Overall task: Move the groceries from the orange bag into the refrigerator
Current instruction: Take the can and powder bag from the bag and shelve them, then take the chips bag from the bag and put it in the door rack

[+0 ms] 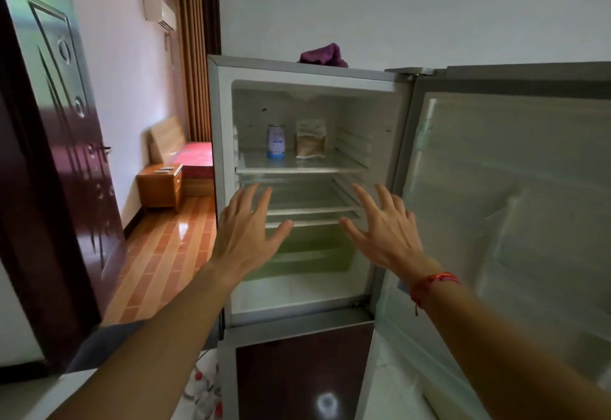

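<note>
Head view: refrigerator [224, 188] w/ upper door [512, 204] swung wide to the right. A can [276, 141] and a packet [310, 139] stand side by side at the back of the top shelf [301, 168]. Left hand [246, 234] and right hand [385, 231] are raised before the middle shelves. Fingers spread, grip apart on both, nothing held. Orange bag not in view, so can't tell what's left in it. Prob. best: fetch the next item, carry it upright, and set it beside the can w/o knocking it.
</note>
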The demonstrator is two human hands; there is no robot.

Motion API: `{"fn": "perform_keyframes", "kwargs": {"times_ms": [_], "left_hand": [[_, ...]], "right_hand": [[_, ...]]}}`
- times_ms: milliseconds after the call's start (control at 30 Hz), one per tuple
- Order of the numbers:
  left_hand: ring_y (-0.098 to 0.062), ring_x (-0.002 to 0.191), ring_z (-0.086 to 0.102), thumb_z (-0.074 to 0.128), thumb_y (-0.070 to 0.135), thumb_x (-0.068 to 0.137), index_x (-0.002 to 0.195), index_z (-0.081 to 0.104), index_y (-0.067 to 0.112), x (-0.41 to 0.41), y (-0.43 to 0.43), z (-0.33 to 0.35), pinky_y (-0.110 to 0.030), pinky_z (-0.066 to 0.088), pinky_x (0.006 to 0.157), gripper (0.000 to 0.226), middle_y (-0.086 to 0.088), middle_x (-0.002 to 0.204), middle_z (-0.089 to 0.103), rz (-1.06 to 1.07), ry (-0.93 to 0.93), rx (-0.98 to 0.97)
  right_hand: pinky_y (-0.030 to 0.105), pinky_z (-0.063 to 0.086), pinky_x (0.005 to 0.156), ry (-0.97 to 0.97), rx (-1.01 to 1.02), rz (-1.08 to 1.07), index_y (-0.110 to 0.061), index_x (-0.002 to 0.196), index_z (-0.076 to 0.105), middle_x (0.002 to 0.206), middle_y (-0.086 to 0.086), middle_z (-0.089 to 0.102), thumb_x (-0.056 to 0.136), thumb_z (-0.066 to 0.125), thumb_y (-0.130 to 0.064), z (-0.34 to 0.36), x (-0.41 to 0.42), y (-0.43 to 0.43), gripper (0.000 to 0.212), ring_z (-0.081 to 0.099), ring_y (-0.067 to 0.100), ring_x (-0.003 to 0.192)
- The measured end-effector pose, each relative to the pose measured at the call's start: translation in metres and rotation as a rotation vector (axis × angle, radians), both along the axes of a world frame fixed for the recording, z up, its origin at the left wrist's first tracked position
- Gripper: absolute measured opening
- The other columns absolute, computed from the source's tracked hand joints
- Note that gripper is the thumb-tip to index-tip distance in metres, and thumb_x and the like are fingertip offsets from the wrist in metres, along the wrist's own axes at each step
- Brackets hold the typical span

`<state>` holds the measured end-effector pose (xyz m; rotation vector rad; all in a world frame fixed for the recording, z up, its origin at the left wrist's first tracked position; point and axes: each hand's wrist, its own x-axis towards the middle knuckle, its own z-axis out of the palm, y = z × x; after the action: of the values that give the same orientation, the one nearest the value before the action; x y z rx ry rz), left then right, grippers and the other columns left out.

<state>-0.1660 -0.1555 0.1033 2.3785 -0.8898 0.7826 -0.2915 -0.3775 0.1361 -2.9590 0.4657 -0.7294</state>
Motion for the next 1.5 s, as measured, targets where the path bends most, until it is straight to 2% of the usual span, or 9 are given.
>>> {"fn": "perform_keyframes", "kwargs": {"times_ms": [100,233,500,633,833,1067,1200,1367,1500], "left_hand": [[-0.028,0.145,0.026,0.048,0.062,0.091,0.150,0.033,0.019,-0.011,-0.006,-0.002,-0.046,0.033,0.112,0.074,-0.009,0.157,0.028,-0.009,0.004,0.003],[-0.028,0.145,0.027,0.036,0.067,0.090,0.149,0.034,0.018,-0.030,-0.021,0.001,-0.046,0.033,0.111,0.077,-0.009,0.157,0.029,-0.024,-0.014,0.020],[-0.027,0.139,0.036,0.031,0.069,0.088,0.148,0.037,0.015,-0.090,-0.091,0.002,-0.048,0.040,0.108,0.081,-0.009,0.153,0.036,-0.175,0.002,0.015],[-0.029,0.139,0.036,0.032,0.069,0.086,0.148,0.038,0.016,-0.124,-0.133,-0.001,-0.048,0.038,0.110,0.082,-0.010,0.153,0.036,-0.291,0.024,0.022],[-0.029,0.133,0.043,0.042,0.065,0.085,0.143,0.046,0.012,-0.168,-0.183,-0.002,-0.047,0.043,0.106,0.079,-0.011,0.147,0.045,-0.516,0.007,0.004],[-0.028,0.137,0.040,0.040,0.066,0.084,0.145,0.046,0.015,-0.201,-0.231,-0.001,-0.044,0.039,0.107,0.080,-0.010,0.150,0.043,-0.744,-0.033,0.029],[-0.030,0.135,0.042,0.039,0.064,0.085,0.145,0.045,0.014,-0.226,-0.253,-0.001,-0.045,0.039,0.106,0.079,-0.011,0.150,0.043,-0.927,-0.046,0.053],[-0.028,0.141,0.035,0.032,0.069,0.087,0.150,0.037,0.017,-0.271,-0.274,-0.005,-0.048,0.035,0.110,0.082,-0.009,0.154,0.036,-1.125,-0.034,0.077],[-0.029,0.139,0.037,0.034,0.070,0.086,0.147,0.041,0.018,-0.333,-0.289,-0.009,-0.048,0.038,0.107,0.080,-0.008,0.152,0.039,-1.301,-0.028,0.080]], "right_hand": [[0.055,0.027,0.116,-0.002,0.003,-0.004,-0.040,0.157,0.009,0.165,0.012,0.012,0.094,0.035,-0.070,-0.001,-0.017,-0.006,0.074,0.022,0.037,0.147],[0.053,0.028,0.115,-0.007,-0.017,-0.041,-0.039,0.157,0.009,0.164,0.014,0.014,0.095,0.034,-0.069,0.000,-0.041,-0.018,0.073,0.024,0.037,0.146],[0.052,0.029,0.114,-0.026,-0.017,-0.162,-0.039,0.157,0.012,0.164,0.013,0.015,0.094,0.035,-0.069,-0.001,-0.122,-0.058,0.074,0.023,0.036,0.146],[0.052,0.031,0.114,-0.029,-0.006,-0.239,-0.041,0.156,0.011,0.164,0.011,0.015,0.093,0.037,-0.069,-0.002,-0.170,-0.079,0.074,0.024,0.035,0.146],[0.051,0.032,0.111,-0.059,-0.026,-0.418,-0.043,0.155,0.014,0.164,0.009,0.019,0.092,0.039,-0.071,-0.003,-0.236,-0.097,0.074,0.028,0.034,0.144],[0.055,0.033,0.112,-0.034,-0.013,-0.652,-0.044,0.156,0.010,0.164,0.010,0.017,0.091,0.040,-0.071,-0.006,-0.307,-0.102,0.077,0.024,0.036,0.147],[0.053,0.035,0.112,-0.004,0.011,-0.833,-0.042,0.157,0.009,0.164,0.013,0.016,0.086,0.031,-0.076,-0.013,-0.348,-0.087,0.081,0.025,0.037,0.146],[0.047,0.034,0.111,-0.018,0.008,-1.026,-0.039,0.157,0.014,0.164,0.012,0.019,0.093,0.043,-0.066,-0.018,-0.400,-0.053,0.076,0.028,0.033,0.144],[0.047,0.034,0.109,-0.044,0.001,-1.216,-0.038,0.157,0.020,0.163,0.013,0.023,0.094,0.046,-0.063,-0.020,-0.456,-0.021,0.073,0.030,0.033,0.144]]}}
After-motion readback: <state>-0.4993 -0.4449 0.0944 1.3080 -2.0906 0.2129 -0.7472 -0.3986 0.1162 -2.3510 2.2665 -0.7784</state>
